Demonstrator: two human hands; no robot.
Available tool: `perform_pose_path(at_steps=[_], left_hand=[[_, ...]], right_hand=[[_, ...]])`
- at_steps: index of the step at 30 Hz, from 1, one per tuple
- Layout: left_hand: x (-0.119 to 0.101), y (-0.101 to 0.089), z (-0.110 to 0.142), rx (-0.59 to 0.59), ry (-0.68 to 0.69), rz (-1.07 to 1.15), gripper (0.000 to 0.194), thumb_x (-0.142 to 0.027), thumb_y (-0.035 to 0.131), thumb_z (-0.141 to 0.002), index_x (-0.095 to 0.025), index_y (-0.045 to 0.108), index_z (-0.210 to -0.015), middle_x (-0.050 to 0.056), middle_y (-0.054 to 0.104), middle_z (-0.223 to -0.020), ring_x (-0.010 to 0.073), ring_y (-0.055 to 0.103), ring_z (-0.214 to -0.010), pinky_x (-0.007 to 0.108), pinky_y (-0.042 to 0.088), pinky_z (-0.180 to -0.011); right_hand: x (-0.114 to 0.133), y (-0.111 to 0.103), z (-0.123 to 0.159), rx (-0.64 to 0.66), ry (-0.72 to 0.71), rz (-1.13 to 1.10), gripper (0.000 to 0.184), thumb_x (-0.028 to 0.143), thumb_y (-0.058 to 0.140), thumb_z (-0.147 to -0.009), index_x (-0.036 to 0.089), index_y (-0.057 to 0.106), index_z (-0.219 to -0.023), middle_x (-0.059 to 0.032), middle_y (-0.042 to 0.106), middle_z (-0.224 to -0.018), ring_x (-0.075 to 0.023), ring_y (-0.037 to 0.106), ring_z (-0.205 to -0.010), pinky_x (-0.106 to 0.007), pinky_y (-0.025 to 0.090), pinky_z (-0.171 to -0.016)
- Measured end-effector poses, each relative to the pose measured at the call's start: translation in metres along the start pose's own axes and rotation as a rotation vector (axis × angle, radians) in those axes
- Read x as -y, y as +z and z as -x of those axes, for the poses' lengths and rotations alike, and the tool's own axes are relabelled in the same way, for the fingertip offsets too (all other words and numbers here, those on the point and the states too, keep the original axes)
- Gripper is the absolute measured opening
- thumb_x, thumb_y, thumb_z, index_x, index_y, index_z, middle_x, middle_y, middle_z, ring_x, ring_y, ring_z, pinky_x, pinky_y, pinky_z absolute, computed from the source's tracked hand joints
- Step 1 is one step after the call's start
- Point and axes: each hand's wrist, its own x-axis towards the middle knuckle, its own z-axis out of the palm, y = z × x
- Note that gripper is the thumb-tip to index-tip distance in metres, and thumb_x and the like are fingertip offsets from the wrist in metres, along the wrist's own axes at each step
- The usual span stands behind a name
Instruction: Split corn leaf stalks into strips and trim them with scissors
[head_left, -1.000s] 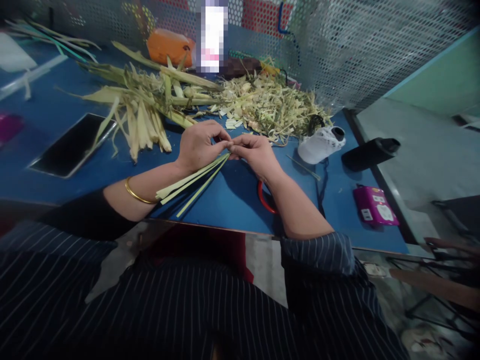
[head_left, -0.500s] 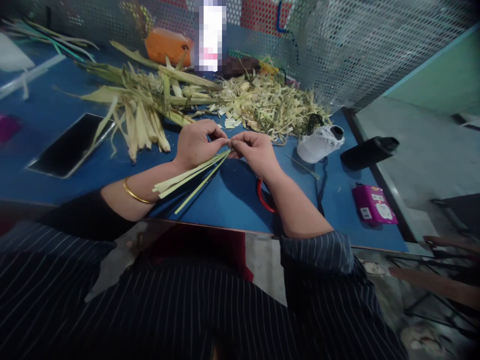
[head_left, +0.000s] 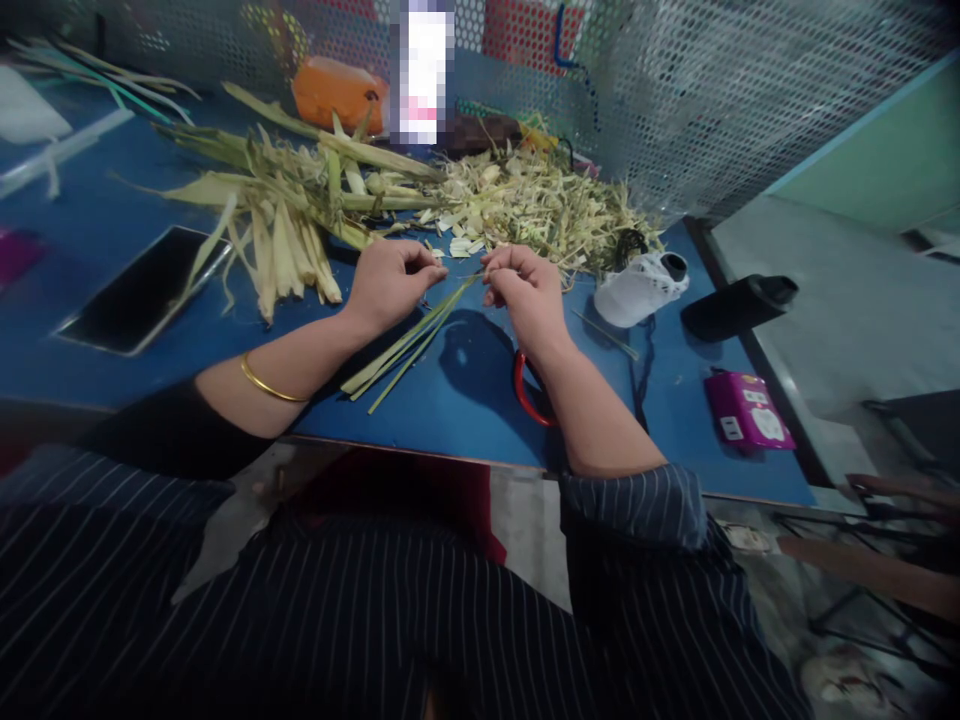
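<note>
Between thumb and fingers, my right hand [head_left: 529, 300] pinches one end of a small bundle of pale green corn husk strips [head_left: 420, 335]. Their free ends fan down to the left over the blue table. My left hand [head_left: 394, 285] is just left of the bundle's top, its thumb and forefinger pressed together. Anything thin in that pinch is too small to make out. The two hands are a short gap apart. Under my right wrist lies a red ring-shaped handle [head_left: 523, 390], partly hidden by the forearm.
Whole dried corn husks [head_left: 289, 215] lie at the back left, with a heap of shredded husk [head_left: 540, 205] behind my hands. A phone-like black slab [head_left: 146, 290] rests at left. On the right are a white-wrapped bottle [head_left: 637, 290], a black cylinder [head_left: 739, 305] and a purple pack [head_left: 750, 410].
My left hand has come off the bundle's top and moved slightly left. My right hand has gone up and right, drawing the strips away from my left forearm.
</note>
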Motion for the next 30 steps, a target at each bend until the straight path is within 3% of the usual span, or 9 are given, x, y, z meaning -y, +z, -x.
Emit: perform_pose_path(at_steps=[3,8,12,15,19,25,30], left_hand=[[0.009,0.002,-0.003,0.046,-0.124,-0.034,0.014,-0.025,0.066,-0.075,-0.014,0.067,-0.066,0.002,0.063,-0.062,0.0135,0.053,-0.059,0.027,0.039,-0.06],[0.01,0.005,-0.002,0.077,-0.168,-0.028,0.012,-0.022,0.065,-0.073,-0.015,0.062,-0.064,0.001,0.06,-0.064,0.0133,0.05,-0.063,0.026,0.037,-0.06],[-0.004,0.005,-0.001,0.12,-0.387,0.268,0.013,-0.019,0.062,-0.074,-0.015,0.056,-0.063,0.0,0.054,-0.059,0.0107,0.047,-0.055,0.023,0.034,-0.051],[-0.012,0.003,-0.002,0.169,-0.516,0.608,0.013,-0.017,0.062,-0.073,-0.016,0.052,-0.065,0.001,0.056,-0.063,0.0077,0.047,-0.052,0.02,0.031,-0.045],[-0.013,0.002,-0.002,0.258,-0.483,0.831,0.015,-0.018,0.059,-0.079,-0.017,0.046,-0.07,0.002,0.063,-0.075,0.0049,0.047,-0.048,0.019,0.032,-0.043],[-0.012,0.007,0.002,0.284,-0.342,0.615,0.021,-0.022,0.06,-0.086,-0.019,0.044,-0.072,-0.003,0.057,-0.065,0.0051,0.043,-0.044,0.021,0.036,-0.046],[-0.015,0.009,0.002,0.252,-0.292,0.515,0.021,-0.013,0.055,-0.087,-0.02,0.042,-0.071,-0.004,0.054,-0.06,0.0064,0.043,-0.045,0.022,0.036,-0.048]], right_hand=[[0.003,0.0,0.001,0.016,-0.069,-0.024,0.014,0.017,0.051,-0.078,0.018,0.052,-0.064,-0.0026,0.062,-0.089,-0.0071,0.055,-0.059,-0.024,0.046,-0.059],[0.011,0.003,0.007,0.161,-0.101,-0.089,0.014,0.02,0.053,-0.08,0.019,0.05,-0.067,-0.0028,0.064,-0.09,-0.0079,0.055,-0.059,-0.025,0.047,-0.059],[0.009,0.004,0.008,0.299,0.003,-0.15,0.016,0.031,0.054,-0.086,0.021,0.05,-0.074,-0.0007,0.064,-0.082,-0.01,0.058,-0.059,-0.025,0.047,-0.057],[0.004,0.005,0.006,0.311,0.059,-0.157,0.019,0.037,0.054,-0.088,0.022,0.049,-0.076,0.0015,0.061,-0.071,-0.0118,0.059,-0.059,-0.027,0.049,-0.058],[0.001,0.006,0.004,0.303,0.097,-0.123,0.023,0.039,0.057,-0.089,0.023,0.049,-0.075,0.0029,0.057,-0.064,-0.0123,0.058,-0.06,-0.028,0.05,-0.063],[0.009,0.005,0.004,0.353,0.118,-0.024,0.022,0.03,0.06,-0.088,0.022,0.048,-0.072,0.0041,0.056,-0.059,-0.0104,0.057,-0.058,-0.025,0.047,-0.062],[0.009,0.004,0.005,0.359,0.074,-0.001,0.017,0.019,0.054,-0.089,0.021,0.048,-0.073,0.0051,0.056,-0.056,-0.0109,0.058,-0.055,-0.025,0.045,-0.06]])
